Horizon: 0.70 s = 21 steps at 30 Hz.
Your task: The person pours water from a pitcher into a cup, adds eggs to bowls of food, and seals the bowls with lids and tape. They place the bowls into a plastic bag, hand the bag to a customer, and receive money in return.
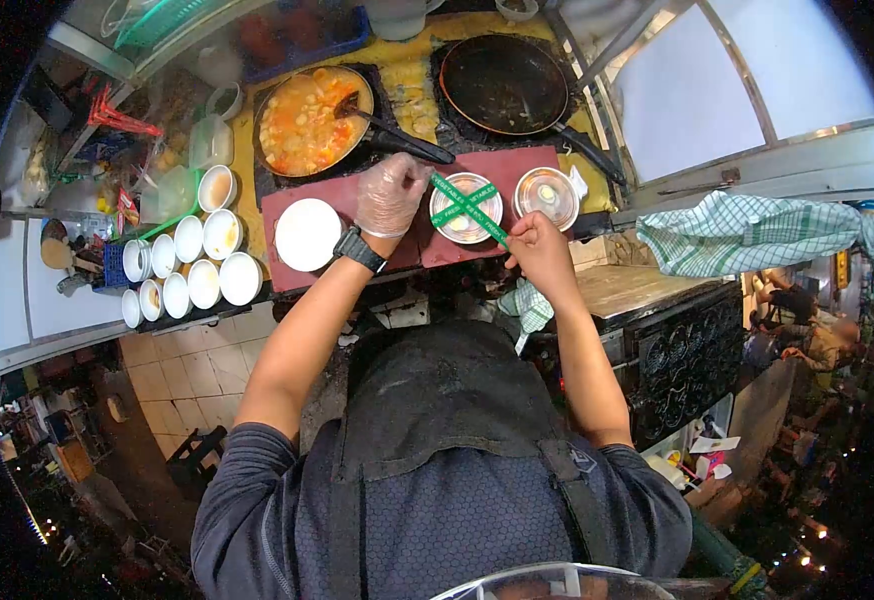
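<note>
Gripping green tape (468,206) at both ends here, pinched in gloved left hand (394,193) and bare right hand (542,256), stretched diagonally over a lidded bowl (465,233), directly between the two grips!

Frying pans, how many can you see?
2. One frying pan, with chunky orange food in it, sits beyond the gloved left hand. The dark frying pan sits to its right. More could be hidden in the clutter.
</note>
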Motion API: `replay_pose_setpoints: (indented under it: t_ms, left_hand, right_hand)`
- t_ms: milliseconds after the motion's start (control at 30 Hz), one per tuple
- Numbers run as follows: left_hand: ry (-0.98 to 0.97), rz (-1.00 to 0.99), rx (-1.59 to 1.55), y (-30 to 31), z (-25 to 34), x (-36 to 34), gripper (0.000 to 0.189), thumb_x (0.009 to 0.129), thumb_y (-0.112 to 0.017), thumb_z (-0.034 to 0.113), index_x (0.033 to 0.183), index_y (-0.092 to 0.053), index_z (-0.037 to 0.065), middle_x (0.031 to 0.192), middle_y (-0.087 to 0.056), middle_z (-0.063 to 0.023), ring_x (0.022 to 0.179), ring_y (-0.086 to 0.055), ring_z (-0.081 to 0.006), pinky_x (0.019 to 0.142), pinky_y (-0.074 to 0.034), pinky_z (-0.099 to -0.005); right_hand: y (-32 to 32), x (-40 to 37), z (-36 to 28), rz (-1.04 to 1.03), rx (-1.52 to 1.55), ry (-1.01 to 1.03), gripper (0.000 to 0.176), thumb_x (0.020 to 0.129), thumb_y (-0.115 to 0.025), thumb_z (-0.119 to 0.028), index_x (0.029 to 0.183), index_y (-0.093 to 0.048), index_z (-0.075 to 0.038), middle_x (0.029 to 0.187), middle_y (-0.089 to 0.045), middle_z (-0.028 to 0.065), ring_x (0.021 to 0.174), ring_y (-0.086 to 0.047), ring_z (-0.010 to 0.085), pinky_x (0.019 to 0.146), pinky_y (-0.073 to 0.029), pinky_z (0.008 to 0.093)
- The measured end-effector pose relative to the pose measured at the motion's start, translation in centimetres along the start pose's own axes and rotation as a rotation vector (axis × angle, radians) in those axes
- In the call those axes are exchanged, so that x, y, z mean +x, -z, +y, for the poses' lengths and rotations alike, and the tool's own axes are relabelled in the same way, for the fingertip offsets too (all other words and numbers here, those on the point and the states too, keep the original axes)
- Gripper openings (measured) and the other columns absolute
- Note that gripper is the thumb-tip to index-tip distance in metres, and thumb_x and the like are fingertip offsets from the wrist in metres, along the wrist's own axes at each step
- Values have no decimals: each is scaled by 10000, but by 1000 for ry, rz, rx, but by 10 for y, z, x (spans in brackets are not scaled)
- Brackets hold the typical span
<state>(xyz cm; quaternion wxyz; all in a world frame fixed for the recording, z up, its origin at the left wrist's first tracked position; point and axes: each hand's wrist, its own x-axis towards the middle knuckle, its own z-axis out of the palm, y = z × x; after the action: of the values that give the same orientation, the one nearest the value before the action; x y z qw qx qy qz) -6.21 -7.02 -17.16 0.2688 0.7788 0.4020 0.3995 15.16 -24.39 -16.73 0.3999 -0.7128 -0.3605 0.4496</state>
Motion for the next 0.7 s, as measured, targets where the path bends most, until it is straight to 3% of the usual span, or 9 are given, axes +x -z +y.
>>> replay_pose_setpoints:
  t_ms: [67, 200, 300, 333, 400, 533, 633, 667, 700]
  left_hand:
    - [-102, -33, 123, -5, -9, -2, 162, 829, -778, 62, 789, -621, 46, 744, -678, -143, 697, -688, -360, 624, -532, -444]
    - [-130, -72, 166, -14, -17, -6, 135, 804, -765, 55, 790, -631, 55, 757, -682, -154, 708, -684, -374, 626, -527, -470]
    - [-33, -88, 78, -20, -19, -10, 113, 806, -750, 58, 805, -638, 60, 760, -681, -156, 718, -678, -393, 629, -524, -484]
    - [-40, -112, 117, -21, -20, -9, 98, 810, -741, 58, 814, -643, 62, 772, -687, -164, 738, -681, -401, 642, -527, -489]
    - [-50, -134, 154, -21, -24, -10, 84, 813, -731, 58, 822, -648, 64, 784, -693, -171, 759, -685, -409, 655, -530, -494]
    - [18, -206, 161, -21, -20, -19, 17, 866, -665, 73, 870, -670, 58, 863, -705, -208, 847, -688, -431, 702, -536, -510]
    - [0, -194, 69, -32, -29, -30, 75, 903, -609, 75, 898, -675, 40, 909, -703, -234, 879, -681, -447, 731, -537, -520]
    - [-20, -168, -33, -31, -30, -31, 107, 921, -579, 73, 914, -676, 28, 926, -701, -244, 888, -678, -454, 743, -536, -526]
    - [4, -158, -11, -23, -19, -31, 144, 946, -551, 74, 933, -689, 31, 947, -708, -241, 891, -692, -427, 747, -542, -507]
  right_hand:
    - [-8, 2, 10, 79, -59, 147, 146, 946, -686, 8, 1000, -552, -8, 775, -695, 71, 600, -682, 129, 519, -504, 261]
    - [-23, 8, 18, 109, -127, 171, 141, 935, -681, 33, 979, -549, 5, 769, -700, 90, 621, -708, 150, 545, -532, 285]
    - [-34, 8, 13, 198, -143, 222, 132, 922, -680, -4, 973, -560, -24, 737, -678, 160, 649, -741, 311, 595, -549, 408]
    - [-36, 9, 17, 199, -143, 224, 132, 922, -680, -4, 973, -560, -24, 737, -678, 160, 649, -741, 311, 595, -549, 408]
    - [-37, 13, 26, 310, -374, 350, 135, 916, -677, -16, 962, -553, -44, 756, -681, 189, 680, -720, 413, 627, -553, 487]
    - [-42, 12, 29, 372, -520, 330, 138, 926, -665, -66, 985, -541, -61, 755, -687, 223, 714, -698, 475, 640, -547, 569]
    - [-48, 15, 32, 482, -822, 362, 183, 941, -637, -155, 1031, -507, -64, 728, -690, 256, 697, -697, 482, 598, -536, 620]
    - [-52, 10, 18, 453, -826, 198, 198, 881, -676, -114, 1017, -552, -42, 804, -690, 271, 786, -680, 490, 679, -511, 592]
    - [-48, 0, 7, 372, -793, 176, 260, 882, -696, -141, 1083, -566, -40, 835, -703, 262, 833, -691, 486, 695, -511, 593]
